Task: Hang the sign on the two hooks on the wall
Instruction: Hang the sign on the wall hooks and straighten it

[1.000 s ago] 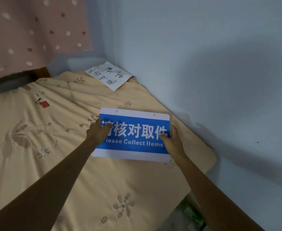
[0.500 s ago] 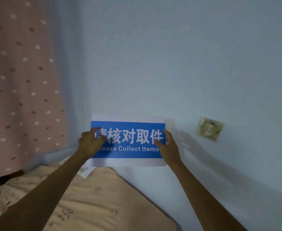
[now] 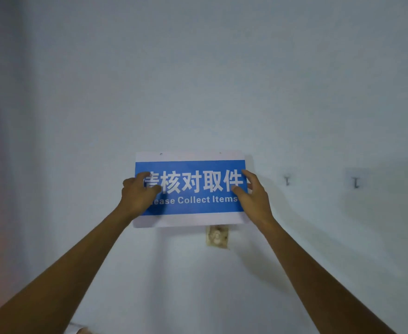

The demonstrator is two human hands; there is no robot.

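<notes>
The sign point(image 3: 190, 189) is held upright in front of the pale wall point(image 3: 198, 80), long edge level, printed face toward the camera. It is a white rectangular board with a blue band carrying white Chinese characters and the English line "Please Collect Items".

Left hand point(image 3: 138, 192): clamped on the left end of the sign. The thumb lies across the blue face, covering the first character; the remaining fingers wrap behind the edge.

Right hand point(image 3: 254, 196): grips the right end of the sign. The thumb presses on the blue face below the last character; the index finger extends up along the right edge. The other fingers are partly hidden, so their contact with the back cannot be confirmed.

Between the two grips, along the white top margin, two small mounting holes point(image 3: 161, 154) are visible as dark dots.

To the right of the right-hand grip, at about the height of the knuckles, two hooks are fixed to the wall: the near hook point(image 3: 287, 180) and, well beyond it, the far hook point(image 3: 356, 182). The sign is well clear of both hooks.

Directly below the sign, between the forearms, a discoloured wall plate point(image 3: 217, 236) sits with its top edge covered by the board's lower margin.
</notes>
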